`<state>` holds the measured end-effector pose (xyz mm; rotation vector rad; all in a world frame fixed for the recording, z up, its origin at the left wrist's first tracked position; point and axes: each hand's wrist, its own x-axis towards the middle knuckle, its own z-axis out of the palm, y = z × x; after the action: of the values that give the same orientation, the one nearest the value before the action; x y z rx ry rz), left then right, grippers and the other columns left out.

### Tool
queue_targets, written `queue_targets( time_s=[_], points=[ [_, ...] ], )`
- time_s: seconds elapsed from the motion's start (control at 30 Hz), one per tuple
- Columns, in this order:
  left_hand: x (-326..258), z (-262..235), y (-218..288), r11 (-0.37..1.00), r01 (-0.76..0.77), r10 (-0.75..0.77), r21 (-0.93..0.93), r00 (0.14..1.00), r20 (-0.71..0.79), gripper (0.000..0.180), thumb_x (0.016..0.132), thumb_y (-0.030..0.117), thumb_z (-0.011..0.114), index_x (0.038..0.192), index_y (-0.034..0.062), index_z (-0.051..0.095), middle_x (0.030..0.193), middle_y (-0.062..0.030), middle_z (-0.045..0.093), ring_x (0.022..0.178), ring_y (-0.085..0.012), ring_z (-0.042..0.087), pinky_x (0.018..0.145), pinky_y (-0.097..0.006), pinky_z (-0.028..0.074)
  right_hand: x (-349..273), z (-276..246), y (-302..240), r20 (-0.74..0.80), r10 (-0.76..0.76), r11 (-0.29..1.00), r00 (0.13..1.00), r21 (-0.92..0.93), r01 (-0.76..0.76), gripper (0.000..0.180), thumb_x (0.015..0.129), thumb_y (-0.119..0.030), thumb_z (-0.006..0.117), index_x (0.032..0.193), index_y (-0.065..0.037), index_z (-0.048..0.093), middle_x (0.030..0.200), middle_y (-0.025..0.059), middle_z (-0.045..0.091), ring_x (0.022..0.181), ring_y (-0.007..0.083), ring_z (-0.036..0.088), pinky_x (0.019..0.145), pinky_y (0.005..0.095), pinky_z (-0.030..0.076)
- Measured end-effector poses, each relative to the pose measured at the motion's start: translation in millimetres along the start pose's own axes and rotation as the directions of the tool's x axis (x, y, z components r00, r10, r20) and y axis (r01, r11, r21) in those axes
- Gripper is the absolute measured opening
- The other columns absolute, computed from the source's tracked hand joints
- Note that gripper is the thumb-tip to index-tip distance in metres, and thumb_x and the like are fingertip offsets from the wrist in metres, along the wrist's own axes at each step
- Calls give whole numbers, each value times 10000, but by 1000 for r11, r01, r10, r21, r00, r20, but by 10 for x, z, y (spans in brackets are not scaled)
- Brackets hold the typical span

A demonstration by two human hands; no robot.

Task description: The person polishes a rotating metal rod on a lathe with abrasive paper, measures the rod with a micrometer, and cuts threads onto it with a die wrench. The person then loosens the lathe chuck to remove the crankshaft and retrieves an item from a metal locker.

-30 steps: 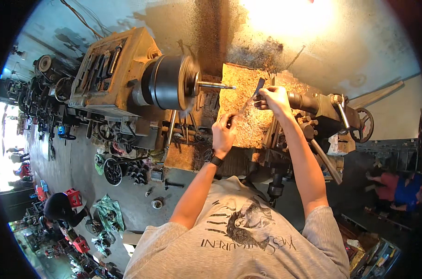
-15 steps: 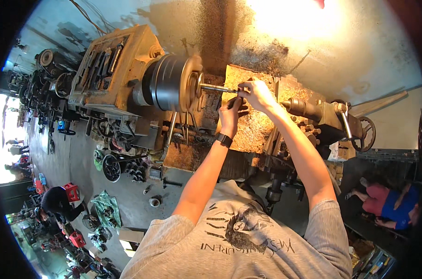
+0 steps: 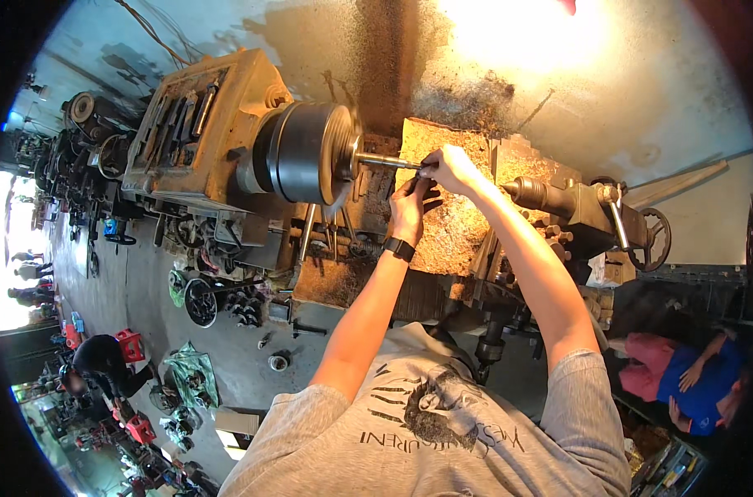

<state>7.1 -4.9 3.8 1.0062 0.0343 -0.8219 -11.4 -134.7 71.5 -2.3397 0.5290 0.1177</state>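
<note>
Both my hands, left hand point(image 3: 409, 203) and right hand point(image 3: 447, 166), pinch fingers closed on the stiff, slick steel rod point(image 3: 386, 161) near frame centre, best gripped at its free end.

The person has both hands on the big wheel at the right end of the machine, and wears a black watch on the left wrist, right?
Not quite. The head view shows both hands, the left hand and right hand, at the thin metal rod sticking out of the round chuck, not on the wheel, which nobody touches. The black watch on the left wrist is correct.
</note>
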Motion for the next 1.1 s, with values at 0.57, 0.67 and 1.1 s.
queue_targets(
  time_s=[0.57,0.67,1.1],
  points=[
    [-52,-64,-16,999,37,-37,-10,999,-10,292,916,177,565,1111,-40,580,914,-134,645,771,-230,643,659,-349,545,-17,94,114,-127,-307,927,943,-265,266,185,759,-170,619,819,-5,675,665,175,630,640,322,627,629,389,506],
    [-60,-79,-2,999,32,-32,3,999,-22,295,917,172,560,1119,-42,581,916,-138,650,760,-230,646,652,-345,543,-7,98,70,-101,-344,896,934,-334,294,160,753,-156,598,757,-4,648,630,179,609,608,336,611,603,408,492],
    [-99,-86,-17,1000,16,-16,15,1000,-24,293,917,179,564,1108,-41,592,901,-137,648,754,-225,640,647,-337,535,-3,67,-42,-35,-184,902,982,-404,154,202,763,-197,660,818,-5,688,720,194,640,717,341,630,671,410,498]
  ],
)
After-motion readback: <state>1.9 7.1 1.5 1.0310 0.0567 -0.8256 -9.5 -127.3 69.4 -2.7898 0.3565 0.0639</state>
